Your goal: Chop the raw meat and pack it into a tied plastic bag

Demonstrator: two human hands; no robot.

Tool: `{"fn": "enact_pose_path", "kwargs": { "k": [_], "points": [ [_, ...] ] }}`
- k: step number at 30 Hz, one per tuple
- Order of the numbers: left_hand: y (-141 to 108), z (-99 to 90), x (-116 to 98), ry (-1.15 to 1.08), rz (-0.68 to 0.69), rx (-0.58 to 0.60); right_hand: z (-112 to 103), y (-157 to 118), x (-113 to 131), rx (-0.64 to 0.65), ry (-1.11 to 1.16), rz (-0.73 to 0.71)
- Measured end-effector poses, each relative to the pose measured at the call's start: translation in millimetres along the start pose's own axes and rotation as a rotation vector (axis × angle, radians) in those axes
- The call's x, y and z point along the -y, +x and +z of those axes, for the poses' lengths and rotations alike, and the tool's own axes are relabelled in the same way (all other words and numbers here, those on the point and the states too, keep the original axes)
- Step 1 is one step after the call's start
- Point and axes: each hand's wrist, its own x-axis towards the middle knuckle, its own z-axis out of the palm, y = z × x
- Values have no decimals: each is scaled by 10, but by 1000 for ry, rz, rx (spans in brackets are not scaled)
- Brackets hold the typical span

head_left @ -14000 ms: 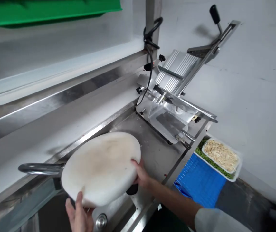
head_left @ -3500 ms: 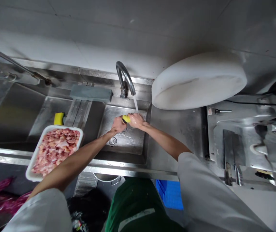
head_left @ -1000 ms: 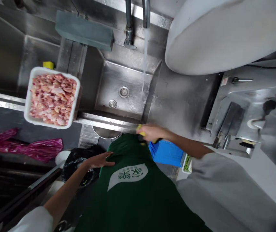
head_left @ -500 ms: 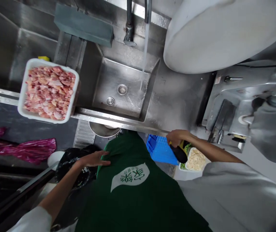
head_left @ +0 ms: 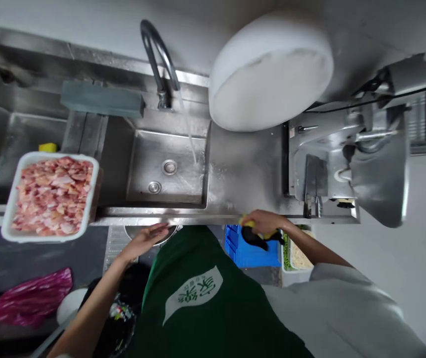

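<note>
My left hand (head_left: 147, 239) is open and holds nothing, its fingers stretched out by the front edge of the sink (head_left: 168, 196), above a metal pot (head_left: 132, 231). In my right hand (head_left: 263, 222) is a black-and-yellow object (head_left: 253, 238) with a curved black part; its kind cannot be made out. That hand is just in front of the counter edge, over a blue plastic crate (head_left: 248, 256). Water runs from the curved faucet (head_left: 160, 54) into the sink. To the left, a white tub (head_left: 7, 228) full of cut raw meat rests across the sink rim.
A large white round tub (head_left: 272, 89) leans at the back of the counter (head_left: 246, 169). A metal machine (head_left: 320, 164) with a cleaver (head_left: 315, 179) stands at the right. A grey-green block (head_left: 101, 99) and yellow sponge (head_left: 47, 147) lie left. Below are a pink plastic bag (head_left: 37, 298) and a black bag (head_left: 123, 318).
My left hand has moved forward from the apron to the sink edge. My right hand, still holding the black-and-yellow object, has turned it. The view has tilted up, showing more of the wall.
</note>
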Motion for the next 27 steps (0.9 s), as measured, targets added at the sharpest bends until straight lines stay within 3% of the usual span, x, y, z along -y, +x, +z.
{"fn": "enact_pose_path", "kwargs": {
  "k": [3,6,9,13,16,19,22,25,27],
  "points": [
    [402,71,-544,-41,79,62,-545,374,325,-339,231,-191],
    [906,79,-1293,-238,127,22,-1021,1095,886,-652,423,-369],
    [1402,-57,-2049,-552,169,-165,-1581,1823,1327,-847,502,-500],
    [1877,-408,-2745,-745,325,-422,-2292,2317,1470,-999,470,-597],
    [2041,-584,-2994,-648,447,-544,-2553,2384,1391,-1000,504,-622],
    [2141,-606,-3127,-522,538,-606,-2615,2396,1278,-1005,602,-524],
    [2290,-613,-3231,-482,621,-592,-2638,2429,1181,-1026,638,-419],
    [2430,-706,-3297,-482,701,-650,-2713,2465,1169,-1025,664,-413],
    [2478,-802,-3303,-360,757,-722,-2787,2493,1220,-988,672,-444]
  ]
}}
